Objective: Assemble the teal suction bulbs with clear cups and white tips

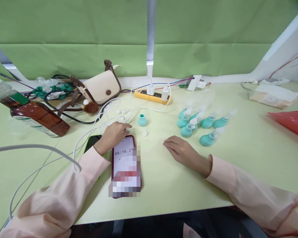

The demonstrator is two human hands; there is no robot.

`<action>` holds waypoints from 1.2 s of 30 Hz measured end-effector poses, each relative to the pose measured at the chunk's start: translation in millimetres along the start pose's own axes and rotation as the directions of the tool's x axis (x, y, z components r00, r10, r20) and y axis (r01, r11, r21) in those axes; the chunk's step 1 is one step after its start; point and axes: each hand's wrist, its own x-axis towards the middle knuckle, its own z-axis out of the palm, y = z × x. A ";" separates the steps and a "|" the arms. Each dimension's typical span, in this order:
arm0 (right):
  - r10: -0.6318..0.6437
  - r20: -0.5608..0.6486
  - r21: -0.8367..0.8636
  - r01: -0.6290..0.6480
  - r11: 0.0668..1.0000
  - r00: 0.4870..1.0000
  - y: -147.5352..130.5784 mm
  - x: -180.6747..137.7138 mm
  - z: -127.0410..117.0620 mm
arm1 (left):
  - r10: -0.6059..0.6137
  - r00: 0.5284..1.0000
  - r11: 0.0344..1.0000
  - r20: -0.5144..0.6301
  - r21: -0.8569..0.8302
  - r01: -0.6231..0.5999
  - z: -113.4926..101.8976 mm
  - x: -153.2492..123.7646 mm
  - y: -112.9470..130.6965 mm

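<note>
My left hand hovers over the top of a phone in a red case, whose screen shows a timer. Its index finger stretches toward a small teal rubber bulb that stands upright with its mouth uncovered. A small white piece lies just in front of that bulb. My right hand rests on the table, palm down, fingers stretched to the left and close together, with nothing visible in them. To its right lie several teal bulbs with clear-white tips.
A yellow power strip with white chargers sits at the back. On the left are a beige bag, a large bottle of brown liquid and tangled white cables. A tissue pack and red plastic lie right.
</note>
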 end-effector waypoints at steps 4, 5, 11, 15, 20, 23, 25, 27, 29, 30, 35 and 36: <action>0.039 -0.061 0.014 -0.038 0.999 0.997 -0.9 -0.6 -1.7 | 0.002 0.999 0.997 -0.052 -0.072 -0.005 -0.2 -1.2 0.2; 0.055 -0.076 0.009 -0.054 0.998 0.996 -1.8 -0.7 -2.6 | 0.002 0.997 0.996 -0.072 -0.094 -0.008 -0.6 -1.6 0.4; 0.056 0.007 -0.024 -0.055 0.998 0.998 -6.4 -0.8 -3.5 | -0.012 0.978 0.957 -0.211 -0.286 -0.050 -3.2 -3.8 8.0; 0.033 0.067 -0.021 -0.032 0.999 0.997 -1.6 -2.3 1.9 | -0.089 0.944 0.867 -0.318 -0.491 -0.083 -2.3 -11.5 25.0; 0.060 0.032 0.037 -0.061 0.997 0.998 3.2 -5.0 1.9 | -0.156 0.967 0.603 -0.203 -0.795 -0.070 -7.0 -30.8 55.6; 0.094 0.019 0.117 -0.095 0.989 0.995 2.9 -6.3 -1.1 | -0.104 0.994 0.372 -0.017 -0.928 0.023 -12.7 -41.0 69.8; 0.128 0.013 0.191 -0.128 0.973 0.992 1.9 -6.2 -2.9 | -0.047 0.994 0.226 0.101 -0.968 0.109 -15.1 -45.8 75.7; 0.178 0.004 0.284 -0.172 0.943 0.984 0.0 -4.9 -4.4 | 0.004 0.982 0.106 0.189 -0.977 0.187 -15.3 -49.1 79.1; 0.241 -0.006 0.400 -0.218 0.890 0.971 -3.0 -2.9 -6.1 | 0.040 0.967 0.014 0.250 -0.968 0.250 -13.7 -51.5 81.3; 0.274 -0.005 0.467 -0.240 0.851 0.962 -4.9 -1.8 -7.2 | 0.053 0.960 -0.023 0.275 -0.961 0.277 -12.4 -52.5 82.3; 0.382 0.148 0.767 -0.349 0.538 0.912 -12.8 1.0 -13.1 | 0.103 0.920 -0.153 0.378 -0.908 0.390 -6.8 -57.7 89.7; 0.388 0.190 0.802 -0.371 0.469 0.902 -13.7 0.9 -13.4 | 0.106 0.914 -0.171 0.393 -0.898 0.406 -6.1 -58.9 91.7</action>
